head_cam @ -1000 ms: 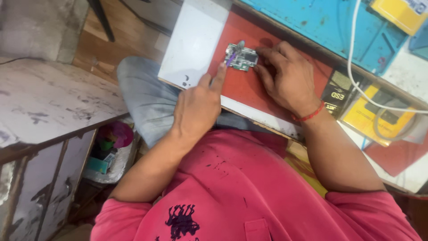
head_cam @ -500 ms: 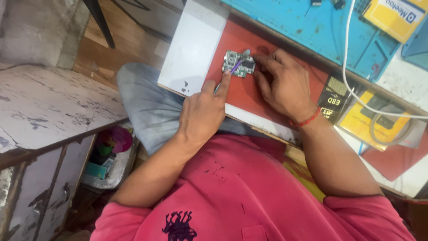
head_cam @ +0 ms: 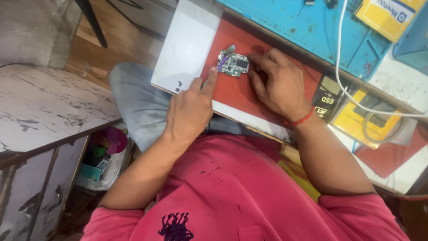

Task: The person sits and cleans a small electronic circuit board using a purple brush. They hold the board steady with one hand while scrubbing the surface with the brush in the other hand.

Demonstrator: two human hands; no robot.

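Note:
A small green circuit board (head_cam: 234, 65) lies on a red mat (head_cam: 232, 91) over a white board (head_cam: 187, 44). A purple-handled tool (head_cam: 222, 62) lies slanted at the circuit board's left end. My left hand (head_cam: 191, 109) rests on the mat's near edge. Its index finger points at the tool's lower end and the other fingers are curled under; a grip on the tool cannot be made out. My right hand (head_cam: 278, 85) lies flat on the mat, its fingertips pressing the circuit board's right edge. A red thread circles that wrist.
A blue work mat (head_cam: 303, 27) lies beyond the red one. A white cable (head_cam: 343, 67) runs down to yellow packages (head_cam: 363, 118). A black box (head_cam: 327, 96) sits by my right wrist. A worn white cabinet (head_cam: 40, 107) stands at left, with a bin of clutter (head_cam: 100, 156) below.
My left index finger has edged closer to the circuit board's left end. My right hand has stayed on the board. The view has shifted slightly.

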